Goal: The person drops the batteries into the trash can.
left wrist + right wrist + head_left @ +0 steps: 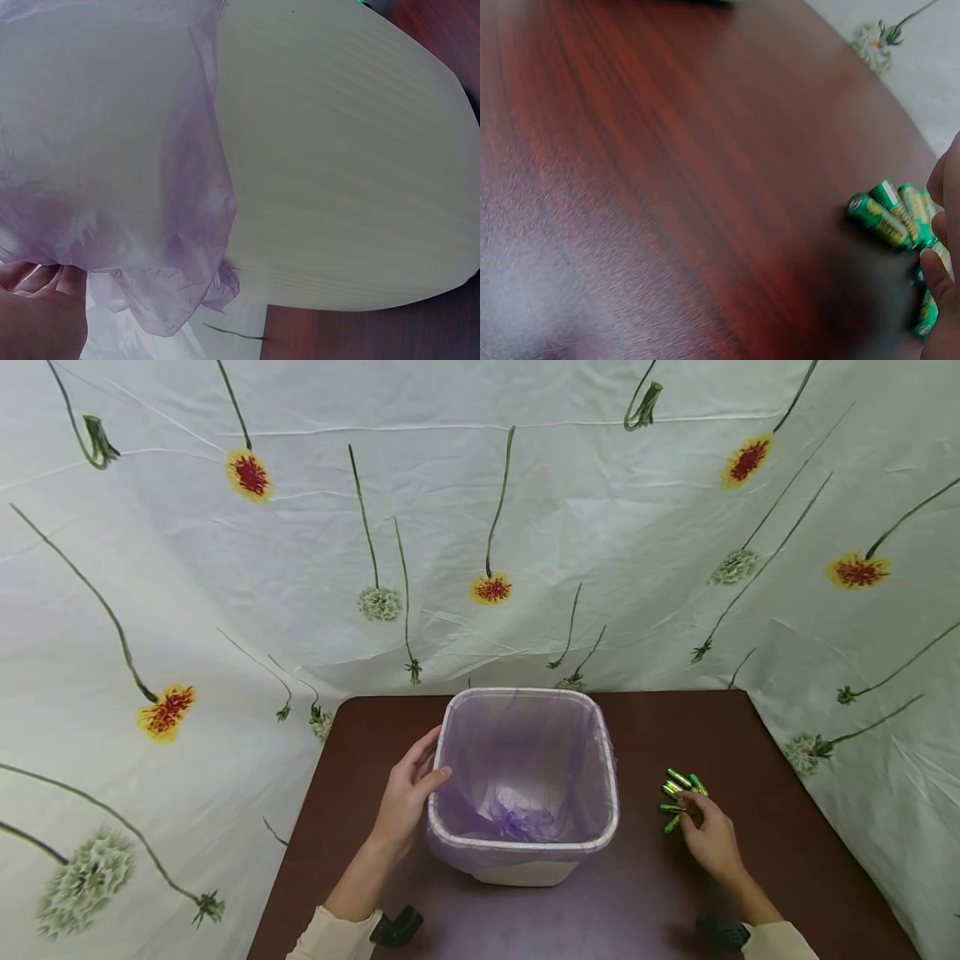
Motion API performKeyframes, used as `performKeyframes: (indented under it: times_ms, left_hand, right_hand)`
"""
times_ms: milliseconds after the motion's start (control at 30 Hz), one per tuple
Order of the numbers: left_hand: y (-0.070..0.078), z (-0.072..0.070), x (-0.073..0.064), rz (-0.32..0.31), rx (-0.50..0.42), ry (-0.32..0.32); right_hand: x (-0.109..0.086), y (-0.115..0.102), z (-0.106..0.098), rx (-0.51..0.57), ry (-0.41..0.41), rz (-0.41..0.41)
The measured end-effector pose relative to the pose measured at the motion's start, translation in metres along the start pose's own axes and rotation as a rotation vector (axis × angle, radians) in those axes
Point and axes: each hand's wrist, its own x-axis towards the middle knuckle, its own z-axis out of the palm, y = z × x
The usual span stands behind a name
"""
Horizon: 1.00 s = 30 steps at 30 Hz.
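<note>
A light bin (517, 872) lined with a thin purple bag (517, 822) stands on the table. My left hand (405, 797) grips its left rim, the thumb over the edge and the fingers outside. The left wrist view shows the bin's pale wall (345, 157) and the overhanging bag (199, 195), with part of the left hand (45, 315) below. Right of the bin, several green and gold batteries (677, 777) lie in a loose cluster. My right hand (712, 839) is over them, thumb and fingertips apart. In the right wrist view its fingers partly hide the batteries (885, 221).
The dark reddish-brown table (645, 727) extends on both sides of the bin. A white cloth with a flower print (450, 543) hangs behind and beside the table. Dark bands (397, 927) are on both wrists.
</note>
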Motion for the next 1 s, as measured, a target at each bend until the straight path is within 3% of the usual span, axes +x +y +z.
performKeyframes:
  times_ms: [267, 567, 833, 1000]
  left_hand:
    - [-0.002, -0.001, 0.0, 0.001, -0.012, -0.003]
    - [-0.002, -0.001, 0.001, -0.006, -0.009, 0.001]
    - [-0.003, 0.0, 0.001, -0.01, -0.006, 0.002]
    - [-0.004, 0.0, 0.001, -0.022, -0.007, 0.017]
  right_hand:
    - [-0.008, 0.009, 0.01, -0.064, 0.04, 0.024]
    - [-0.011, 0.02, 0.018, -0.098, 0.076, -0.144]
    - [-0.016, 0.025, 0.02, -0.118, -0.004, -0.116]
    - [-0.017, 0.027, 0.022, -0.121, -0.016, -0.14]
